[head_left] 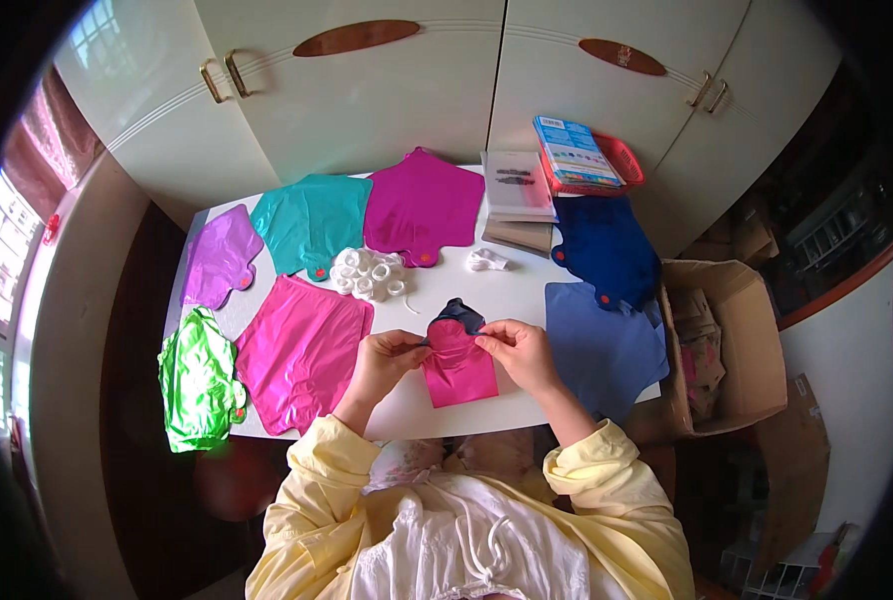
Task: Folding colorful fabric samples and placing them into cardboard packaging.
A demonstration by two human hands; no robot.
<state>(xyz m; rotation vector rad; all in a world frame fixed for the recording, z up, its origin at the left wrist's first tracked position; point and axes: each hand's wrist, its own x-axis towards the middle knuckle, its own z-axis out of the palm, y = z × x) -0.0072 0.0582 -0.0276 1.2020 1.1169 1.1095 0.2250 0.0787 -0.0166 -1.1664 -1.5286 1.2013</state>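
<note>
Over the near middle of the table, my left hand [395, 358] and my right hand [520, 352] are both closed. Each pinches one side of a small flat foil balloon [462, 378], shiny pink with a dark blue part at its top, whose lower end hangs toward me. Just left of my left hand spreads a large flat pink foil balloon [302, 350]. A slate-blue foil balloon [602, 345] lies to the right of my right hand. Beyond my hands are a pile of white ribbon rolls [369, 274] and a small white ribbon bundle [487, 260].
Flat foil balloons in green [199, 380], purple [223, 258], teal [312, 225], magenta [424, 205] and navy [609, 250] ring the white table [407, 415]. Behind them stand a clear plastic case [520, 187] and a red basket [622, 160] under blue packets [579, 152]. An open cardboard box [742, 310] is at right.
</note>
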